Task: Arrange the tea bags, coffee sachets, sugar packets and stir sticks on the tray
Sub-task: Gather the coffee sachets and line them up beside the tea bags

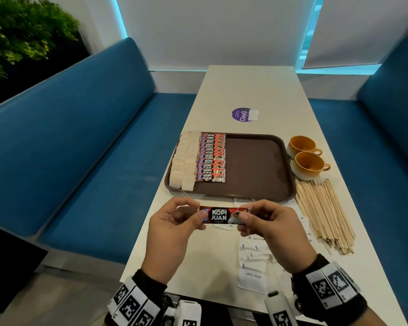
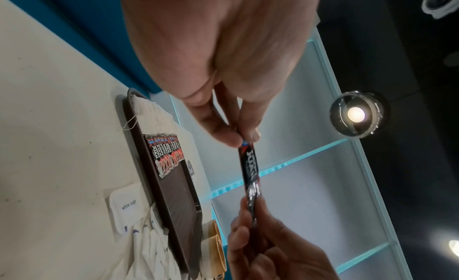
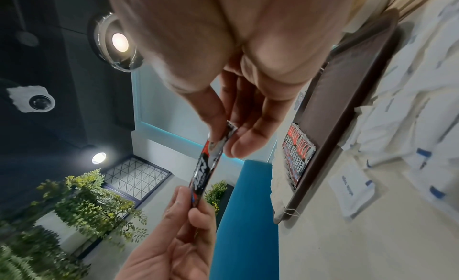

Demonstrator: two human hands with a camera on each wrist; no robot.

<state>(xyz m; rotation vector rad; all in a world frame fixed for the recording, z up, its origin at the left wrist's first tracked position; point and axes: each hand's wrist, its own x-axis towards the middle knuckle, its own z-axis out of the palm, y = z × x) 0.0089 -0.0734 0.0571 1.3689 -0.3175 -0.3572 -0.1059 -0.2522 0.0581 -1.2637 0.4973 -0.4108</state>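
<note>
Holding one coffee sachet [image 1: 224,216] level in the air, just short of the near edge of the brown tray [image 1: 257,165], a person is pinching it at both ends. The left hand [image 1: 172,229] is gripping the left end between thumb and curled fingers; the right hand [image 1: 272,228] is gripping the right end the same way. The printed face is pointing up toward the head camera, and the packet is stretched flat between the two pinches, probably so it can be straightened and lined up before being laid down.

On the far-left part of the tray, pale tea bags [image 1: 184,161] are lying in two columns along the left rim, and a neat overlapping column of matching coffee sachets [image 1: 211,157] is sitting just beside them. The rest of the tray floor is showing bare brown. That ordered column suggests the held packet is meant to join it at the near end.

Off the tray, white sugar packets [image 1: 252,262] are lying loose near its front edge, under the right hand. A heap of wooden stir sticks [image 1: 325,212] is lying by the tray's near-right corner, and two yellow cups [image 1: 306,158] are standing just beside its right rim.
</note>
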